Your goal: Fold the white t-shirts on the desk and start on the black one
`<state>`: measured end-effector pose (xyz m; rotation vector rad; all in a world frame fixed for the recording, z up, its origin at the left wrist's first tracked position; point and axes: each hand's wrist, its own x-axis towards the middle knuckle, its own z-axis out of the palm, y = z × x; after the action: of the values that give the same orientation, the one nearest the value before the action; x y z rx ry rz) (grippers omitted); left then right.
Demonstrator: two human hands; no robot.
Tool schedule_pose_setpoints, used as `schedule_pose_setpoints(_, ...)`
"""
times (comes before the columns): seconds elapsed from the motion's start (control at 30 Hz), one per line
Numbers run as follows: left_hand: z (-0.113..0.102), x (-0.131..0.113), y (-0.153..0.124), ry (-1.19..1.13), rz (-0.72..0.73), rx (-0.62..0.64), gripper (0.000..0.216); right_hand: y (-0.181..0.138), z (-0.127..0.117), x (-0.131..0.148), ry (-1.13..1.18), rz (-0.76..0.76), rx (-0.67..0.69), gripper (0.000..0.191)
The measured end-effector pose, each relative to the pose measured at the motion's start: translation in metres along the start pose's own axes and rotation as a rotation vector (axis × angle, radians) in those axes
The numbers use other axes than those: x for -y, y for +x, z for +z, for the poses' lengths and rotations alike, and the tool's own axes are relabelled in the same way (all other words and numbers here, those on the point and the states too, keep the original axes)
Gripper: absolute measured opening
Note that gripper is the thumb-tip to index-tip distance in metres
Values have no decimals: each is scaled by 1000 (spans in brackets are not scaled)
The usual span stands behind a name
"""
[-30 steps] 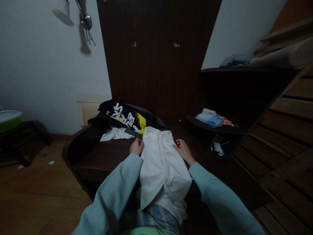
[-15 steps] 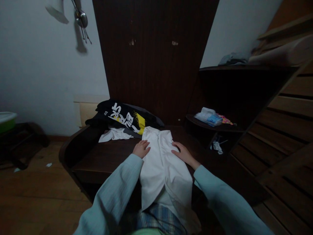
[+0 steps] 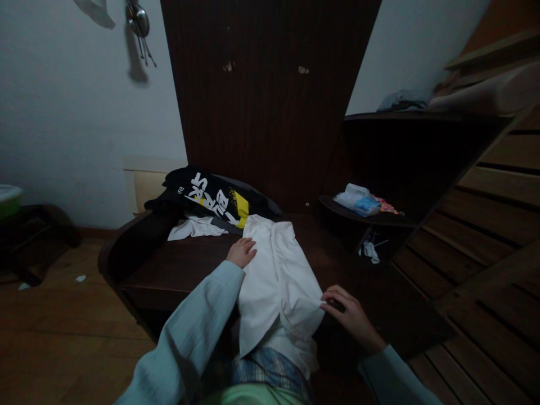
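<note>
A white garment lies lengthwise on a dark wooden table, its near end hanging over the table's front edge. My left hand rests flat on the garment's left edge, fingers stretched out. My right hand is at the garment's lower right edge, its fingertips pinching the cloth there. Both arms are in pale blue sleeves.
A black garment with white and yellow print and a small white cloth lie at the table's back. A low shelf holds a plastic packet. Wooden slats run along the right. A green basin stands far left.
My right hand has moved from the garment's upper right edge down toward me to its lower right edge and taken hold of the cloth. My left hand has stayed flat on the left edge.
</note>
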<state>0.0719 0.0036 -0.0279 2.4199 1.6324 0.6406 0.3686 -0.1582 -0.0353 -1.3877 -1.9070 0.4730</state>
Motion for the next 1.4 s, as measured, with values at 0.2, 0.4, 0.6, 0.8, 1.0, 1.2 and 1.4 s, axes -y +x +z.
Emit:
schedule_pose_setpoints(0.2,1,0,-1,8,16,-17,33,6,-5,5,6,-15,105,23)
schedule_pose_setpoints(0.4,2,-1,-1,4,12,-29,32,9,-14,-4,15,-4,157,26)
schedule_pose_setpoints(0.6,1,-2,-1,48,19,-4,34,14,-18,19,-66,-21,159,18)
schedule_pose_setpoints(0.8,2,0,-1,4,22,-43,31,17,30,65,-182,-181,44,10)
schedule_pose_setpoints(1.0,1,0,-1,23,28,-37,32,10,87,74,-462,-71,-47,8)
schedule_pose_setpoints(1.2,-1,-3,-2,38,6,-9,34,7,78,65,-524,-118,-16,24)
schedule_pose_setpoints(1.4,0,-2,-2,35,7,-15,34,1,84,66,-527,-253,73,33)
